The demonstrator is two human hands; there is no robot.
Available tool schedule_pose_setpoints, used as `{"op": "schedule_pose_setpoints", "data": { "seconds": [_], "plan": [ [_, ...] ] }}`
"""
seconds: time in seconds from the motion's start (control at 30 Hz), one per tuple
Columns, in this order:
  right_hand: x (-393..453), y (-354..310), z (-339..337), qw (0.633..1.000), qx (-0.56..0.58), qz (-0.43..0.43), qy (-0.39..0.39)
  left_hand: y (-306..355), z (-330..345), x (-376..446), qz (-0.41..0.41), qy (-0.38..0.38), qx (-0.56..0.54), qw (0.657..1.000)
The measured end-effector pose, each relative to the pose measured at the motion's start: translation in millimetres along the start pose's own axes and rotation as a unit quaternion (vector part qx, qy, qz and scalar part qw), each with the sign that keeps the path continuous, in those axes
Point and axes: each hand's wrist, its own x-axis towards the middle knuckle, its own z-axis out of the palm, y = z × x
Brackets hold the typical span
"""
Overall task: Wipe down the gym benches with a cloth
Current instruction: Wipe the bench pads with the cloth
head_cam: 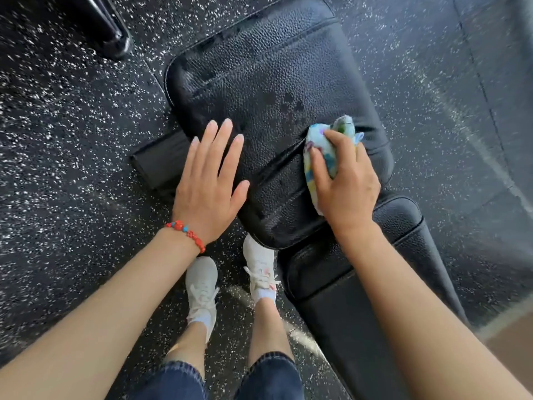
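Observation:
A black pebbled-leather bench pad (pixel 268 82) fills the upper middle of the view, with darker damp spots near its centre. A second black bench pad (pixel 360 284) lies below it to the right. My right hand (pixel 346 183) presses a bunched, light blue patterned cloth (pixel 326 151) onto the right part of the upper pad. My left hand (pixel 210 183), with a red bead bracelet at the wrist, lies flat with fingers spread on the pad's left edge and holds nothing.
Black rubber floor (pixel 72 140) with white flecks surrounds the bench. A black frame foot (pixel 158 163) juts out left under the pad. Another dark glossy leg (pixel 106 27) stands at the top left. My white sneakers (pixel 202 290) are beside the bench.

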Motion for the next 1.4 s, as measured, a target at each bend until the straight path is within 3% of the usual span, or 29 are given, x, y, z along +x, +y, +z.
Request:
{"op": "schedule_pose_setpoints", "data": {
  "seconds": [0.17,0.33,0.5,0.67,0.97,1.27,1.4],
  "plan": [
    [-2.1,2.8,-4.7,1.0,0.014,0.018,-0.012,7.1,0.6,1.6,-0.024,0.017,-0.008,1.0],
    [-10.5,-9.9,-20.0,0.996,0.071,0.051,0.034,12.6,-2.9,3.5,-0.049,0.01,-0.003,0.999],
    [40.9,-5.1,-3.9,0.997,0.046,0.053,0.01,13.8,-4.5,10.5,-0.068,0.01,0.004,0.998],
    [75.2,-3.4,8.2,0.996,0.032,0.065,0.06,8.3,-5.8,17.7,-0.092,0.012,0.014,0.996],
    [15.7,-35.8,20.1,0.988,0.029,-0.138,-0.059,17.5,-3.4,3.4,-0.127,-0.003,0.034,0.991],
    [71.7,-46.3,25.9,0.999,0.038,-0.001,0.013,16.2,-4.8,-2.6,-0.125,0.0,0.038,0.991],
    [23.4,-53.8,25.3,0.998,0.025,-0.047,-0.019,12.6,-8.8,-4.1,-0.107,-0.003,0.039,0.993]
  ]
}}
